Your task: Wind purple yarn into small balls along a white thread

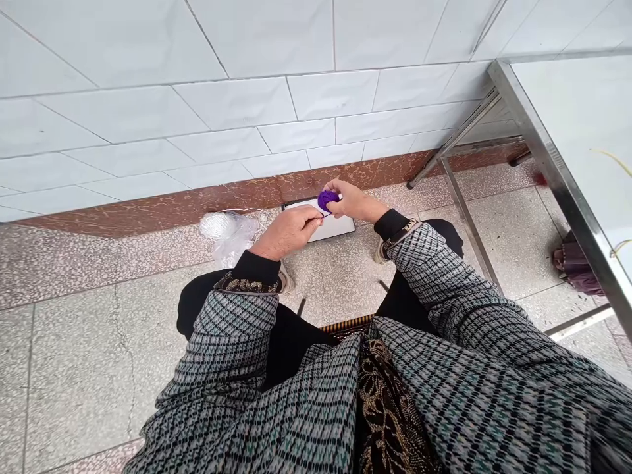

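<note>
A small purple ball of yarn [328, 200] is held in my right hand [349, 200], with the fingers closed about its right side. From the ball a short purple strand [324, 216] runs to my left hand [292, 228], whose thumb and forefinger pinch it. Both hands are above the floor, in front of my knees. Below them lies a flat white board [336, 228] with a dark edge, partly hidden by my hands.
A ball of white yarn [217, 226] and a clear plastic bag [234, 241] lie on the speckled floor at the left. To the right stands a metal-framed table [557, 164], with a dark reddish bundle [577, 266] beneath it. White wall tiles [306, 135] rise ahead.
</note>
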Tool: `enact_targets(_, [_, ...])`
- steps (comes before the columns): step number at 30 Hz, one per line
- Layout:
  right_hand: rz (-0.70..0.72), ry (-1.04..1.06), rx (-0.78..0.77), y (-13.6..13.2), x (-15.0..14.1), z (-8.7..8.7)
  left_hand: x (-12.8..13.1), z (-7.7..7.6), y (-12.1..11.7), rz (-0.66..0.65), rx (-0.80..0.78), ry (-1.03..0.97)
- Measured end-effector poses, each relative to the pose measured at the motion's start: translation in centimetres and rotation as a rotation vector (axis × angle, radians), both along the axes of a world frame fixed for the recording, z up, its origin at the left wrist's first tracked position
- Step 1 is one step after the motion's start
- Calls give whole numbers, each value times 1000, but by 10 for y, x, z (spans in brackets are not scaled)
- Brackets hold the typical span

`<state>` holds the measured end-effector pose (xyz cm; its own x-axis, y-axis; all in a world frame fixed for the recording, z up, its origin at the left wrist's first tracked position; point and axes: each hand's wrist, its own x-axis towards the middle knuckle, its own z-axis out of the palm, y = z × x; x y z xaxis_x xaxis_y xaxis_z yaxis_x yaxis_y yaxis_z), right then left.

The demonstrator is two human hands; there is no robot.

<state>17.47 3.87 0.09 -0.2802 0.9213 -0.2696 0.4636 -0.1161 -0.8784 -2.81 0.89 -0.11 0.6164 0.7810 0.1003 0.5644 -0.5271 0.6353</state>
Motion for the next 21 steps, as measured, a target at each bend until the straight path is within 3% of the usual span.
enact_targets(3, [75, -111, 67, 0, 2, 0, -5, 2, 2, 51, 12, 6])
enact_targets(5, [167, -108, 22, 0, 3, 2, -8, 3, 4, 98, 25, 6])
enact_targets(9, [361, 48, -166, -4, 3, 3, -14, 3, 8, 202, 30, -1])
enact_targets(11, [390, 173, -203, -6, 2, 4, -13, 0, 10, 254, 9, -5])
enact_targets(16, [230, 592, -250, -5, 3, 3, -2, -12, 11, 313, -120, -58])
enact_targets(21, [-17, 760, -233, 4, 3, -5, 13, -16, 4, 138, -264, -68])
